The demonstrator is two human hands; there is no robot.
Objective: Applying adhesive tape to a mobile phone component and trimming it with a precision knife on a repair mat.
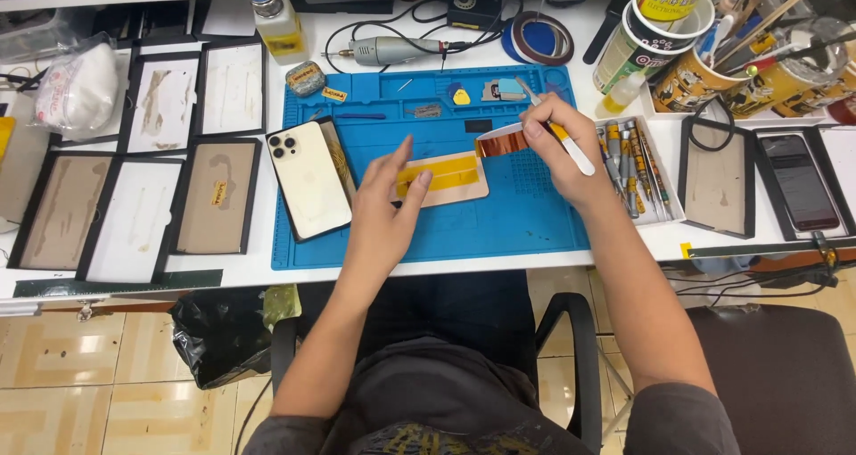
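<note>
left hand point(385, 207): flat and spread, fingertips pressing down on the tan flat part point(443, 180) near the middle of the blue work mat point(499, 223)
right hand point(557, 147): closed around a white-handled tool point(571, 149) and pinching the free end of the amber tape point(501, 140), at about 2 o'clock from the part
tape so far: one yellow strip point(439, 174) already lies along the part; the amber end rises off its right edge, not yet pressed down or cut, far as i can tell
phone point(308, 178): gold, back up, at 9 o'clock of the part on the mat's left edge, nobody touching it
screwdriver tray point(635, 165): at 3 o'clock, just off the mat
leftover: looks mid-way, tape needs finishing
</note>
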